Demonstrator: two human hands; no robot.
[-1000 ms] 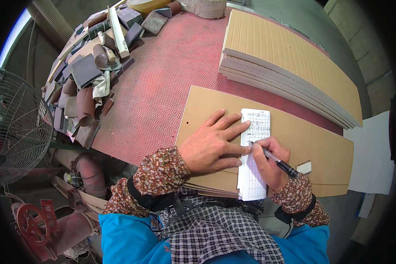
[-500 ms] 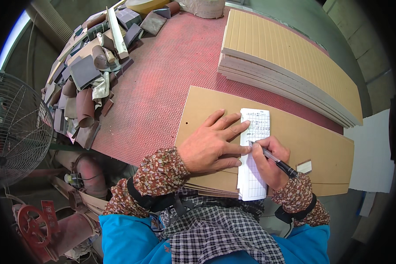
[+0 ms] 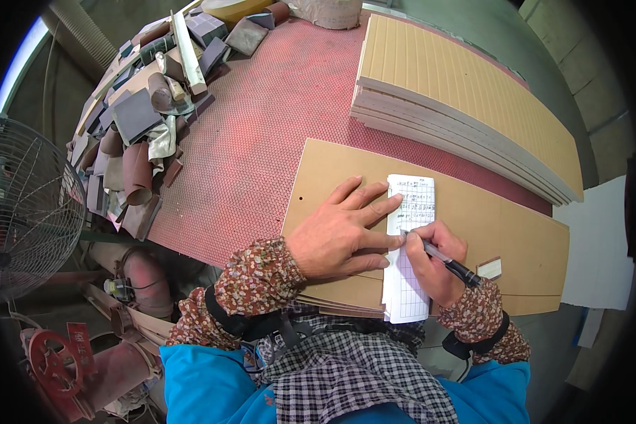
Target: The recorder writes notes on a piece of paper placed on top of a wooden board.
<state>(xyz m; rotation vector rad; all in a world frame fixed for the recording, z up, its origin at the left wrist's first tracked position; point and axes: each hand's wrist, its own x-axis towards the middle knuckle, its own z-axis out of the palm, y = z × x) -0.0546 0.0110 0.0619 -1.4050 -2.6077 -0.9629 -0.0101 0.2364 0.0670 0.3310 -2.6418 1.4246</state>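
A narrow white notepad [image 3: 410, 283] with a printed grid lies on a brown board [image 3: 325, 177]; handwriting fills its upper rows. My right hand [image 3: 437, 265] is closed around a pen [image 3: 442, 256], whose tip touches the paper just below the written lines. Flat on the board rests my left hand [image 3: 343, 233], fingers spread, the fingertips pressing the notepad's left edge. Right of my right hand, a small pale rectangular piece [image 3: 489, 268] lies on the board.
A stack of grooved tan panels [image 3: 459, 92] stands at the far right of the red mesh-covered table [image 3: 254, 127]. Sanding blocks and rolled sandpaper [image 3: 137, 173] are heaped on the far left. A wire-caged fan [image 3: 28, 205] and a red handwheel [image 3: 55, 362] are at the left.
The pen has made a small new mark on the paper beneath the earlier lines. Both hands stay almost in place.
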